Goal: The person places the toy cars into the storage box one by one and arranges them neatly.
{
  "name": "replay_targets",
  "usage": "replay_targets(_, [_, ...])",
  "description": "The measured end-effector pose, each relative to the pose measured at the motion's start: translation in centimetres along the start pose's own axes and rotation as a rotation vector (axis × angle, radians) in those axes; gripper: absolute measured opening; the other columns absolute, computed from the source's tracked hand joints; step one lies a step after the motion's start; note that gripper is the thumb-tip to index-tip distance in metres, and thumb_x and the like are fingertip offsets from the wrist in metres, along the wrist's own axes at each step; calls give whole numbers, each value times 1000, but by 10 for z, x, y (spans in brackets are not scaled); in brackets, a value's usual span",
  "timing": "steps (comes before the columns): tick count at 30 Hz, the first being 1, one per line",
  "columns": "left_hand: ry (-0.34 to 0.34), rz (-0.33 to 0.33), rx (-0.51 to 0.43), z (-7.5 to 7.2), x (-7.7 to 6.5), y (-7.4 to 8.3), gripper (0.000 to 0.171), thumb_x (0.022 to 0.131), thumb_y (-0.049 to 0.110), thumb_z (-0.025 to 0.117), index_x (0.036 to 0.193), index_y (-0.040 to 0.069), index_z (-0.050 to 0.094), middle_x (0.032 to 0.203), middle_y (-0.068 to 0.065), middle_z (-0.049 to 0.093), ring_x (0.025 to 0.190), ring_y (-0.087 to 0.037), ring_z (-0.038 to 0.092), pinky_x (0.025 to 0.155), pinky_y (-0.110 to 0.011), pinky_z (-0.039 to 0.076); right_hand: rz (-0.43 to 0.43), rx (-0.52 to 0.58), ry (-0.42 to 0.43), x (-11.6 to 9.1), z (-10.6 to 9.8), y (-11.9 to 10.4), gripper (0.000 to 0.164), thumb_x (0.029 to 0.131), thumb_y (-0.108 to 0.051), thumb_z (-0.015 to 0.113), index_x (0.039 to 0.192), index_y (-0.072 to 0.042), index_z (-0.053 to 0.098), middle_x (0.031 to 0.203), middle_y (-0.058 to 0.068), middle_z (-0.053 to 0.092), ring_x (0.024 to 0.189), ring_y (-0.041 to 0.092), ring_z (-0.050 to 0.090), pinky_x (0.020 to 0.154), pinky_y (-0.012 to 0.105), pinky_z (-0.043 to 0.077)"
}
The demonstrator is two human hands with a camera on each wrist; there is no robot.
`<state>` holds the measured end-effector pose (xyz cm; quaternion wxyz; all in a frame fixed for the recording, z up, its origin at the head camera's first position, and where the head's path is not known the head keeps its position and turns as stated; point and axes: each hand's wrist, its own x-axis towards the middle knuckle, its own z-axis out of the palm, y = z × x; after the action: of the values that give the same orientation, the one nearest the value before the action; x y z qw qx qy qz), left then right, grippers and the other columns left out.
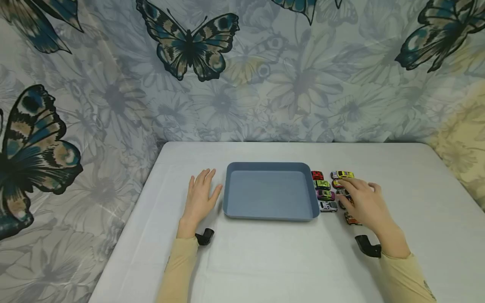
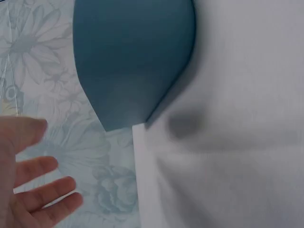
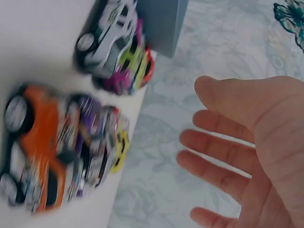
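A shallow blue-grey tray (image 1: 270, 191) lies on the white table, with nothing in it. To its left is my left hand (image 1: 200, 195), its fingers spread and holding nothing. My right hand (image 1: 365, 206) hovers over a column of toy cars right of the tray, partly hiding them; its fingers hold nothing in the right wrist view. That column shows a yellow toy car (image 1: 342, 174) at the back and an orange toy car (image 3: 40, 147) at the front. Beside the tray's right edge stand a red toy car (image 1: 317, 175), a green one (image 1: 321, 184), a purple-and-green one (image 1: 325, 195) and a silver one (image 1: 328, 206).
A white cloth covers the table (image 1: 261, 261). Behind it and at the left hangs fabric printed with flowers and large butterflies (image 1: 189, 46). Each wrist wears a black camera mount, the left mount (image 1: 205, 237) and the right mount (image 1: 368, 246).
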<state>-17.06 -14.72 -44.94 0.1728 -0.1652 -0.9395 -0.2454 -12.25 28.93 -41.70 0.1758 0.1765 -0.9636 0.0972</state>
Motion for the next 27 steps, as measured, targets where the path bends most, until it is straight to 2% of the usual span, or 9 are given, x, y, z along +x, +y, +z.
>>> replay_targets(5, [66, -39, -136, 4, 0, 1, 39, 91, 16, 59, 124, -3, 54, 115, -19, 58, 107, -33, 54, 96, -49, 38, -46, -30, -7, -7, -7, 7, 38, 73, -10, 75, 106, 4, 63, 103, 22, 61, 95, 39, 55, 78, 62, 36])
replay_targets(9, [64, -114, -229, 10, -1, 3, 33, 91, 14, 59, 119, -5, 57, 101, -16, 64, 91, -28, 61, 79, -43, 49, -85, -46, 4, -16, -7, 11, 33, 67, -9, 77, 96, 3, 65, 93, 20, 63, 85, 37, 59, 74, 60, 39])
replay_targets(14, [18, -161, -298, 19, -2, 6, 31, 93, 15, 57, 116, -4, 60, 95, -12, 64, 85, -24, 62, 72, -39, 51, -96, -41, -5, -27, -7, 16, 31, 63, -9, 80, 89, 0, 67, 88, 16, 63, 82, 36, 60, 71, 58, 40])
replay_targets(22, [16, -141, -414, 32, -3, 9, 26, 93, 13, 57, 110, -5, 62, 91, -12, 64, 81, -25, 62, 70, -38, 52, -76, -44, -64, -43, -5, 19, 29, 63, -14, 81, 87, -5, 67, 84, 10, 62, 77, 30, 59, 67, 55, 41])
replay_targets(27, [32, -133, -449, 35, -4, 9, 24, 92, 11, 57, 109, -6, 62, 90, -13, 65, 80, -25, 62, 70, -38, 52, -75, -47, -66, -50, -3, 22, 32, 61, -15, 81, 89, -5, 67, 88, 14, 62, 78, 33, 59, 65, 55, 41])
